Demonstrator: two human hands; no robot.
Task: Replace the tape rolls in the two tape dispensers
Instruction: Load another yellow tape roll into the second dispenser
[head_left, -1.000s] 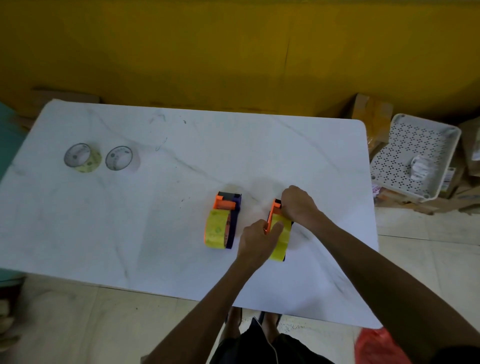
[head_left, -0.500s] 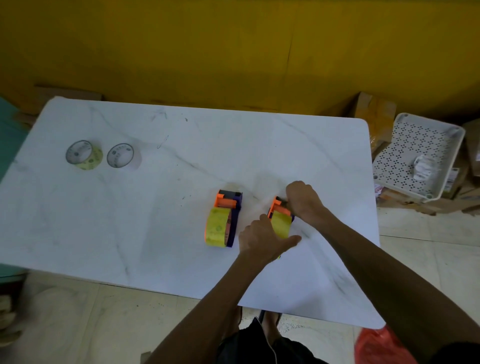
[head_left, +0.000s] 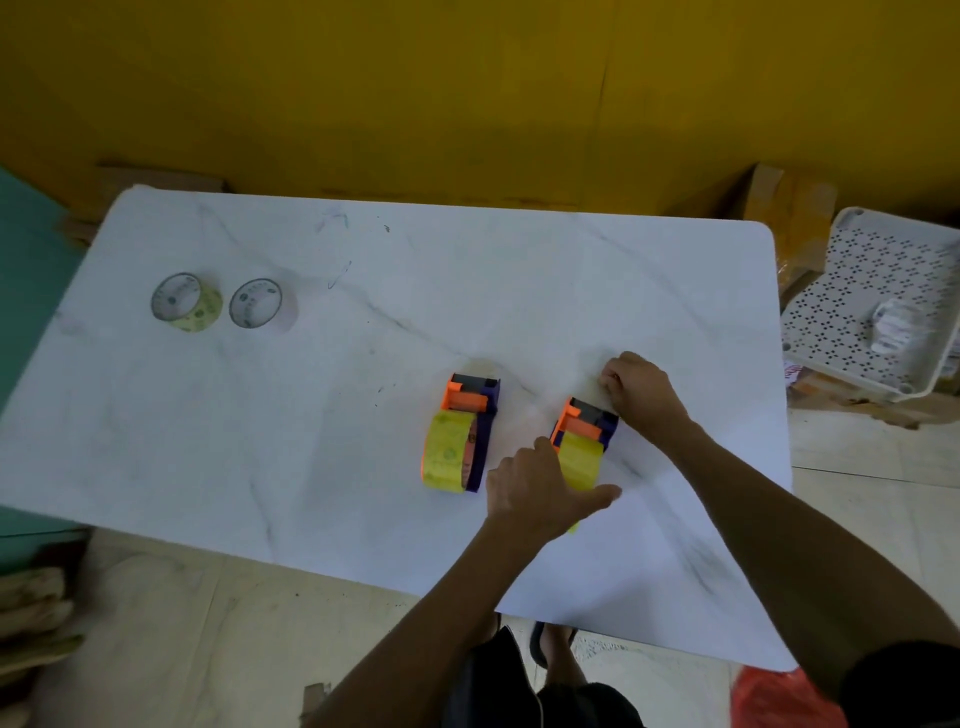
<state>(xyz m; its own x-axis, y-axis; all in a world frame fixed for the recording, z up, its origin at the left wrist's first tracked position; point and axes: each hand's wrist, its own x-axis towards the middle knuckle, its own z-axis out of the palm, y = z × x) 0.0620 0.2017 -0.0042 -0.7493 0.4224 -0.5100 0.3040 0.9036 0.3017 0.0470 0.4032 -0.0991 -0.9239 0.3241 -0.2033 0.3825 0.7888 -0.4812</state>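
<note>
bare forearms, dark shorts (head_left: 498, 686), dark sandals (head_left: 540, 644)

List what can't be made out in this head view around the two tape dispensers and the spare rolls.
- Near end of the right dispenser and its yellow roll: head view, covered by the left hand.
- What the right hand pinches at the dispenser's far end: hidden by its curled fingers.
- Print on the two spare rolls: too small and blurred.

R hand (head_left: 640, 387) moved past dispenser (head_left: 586, 423) front, L hand (head_left: 540, 488) now over roll (head_left: 581, 461)
</note>
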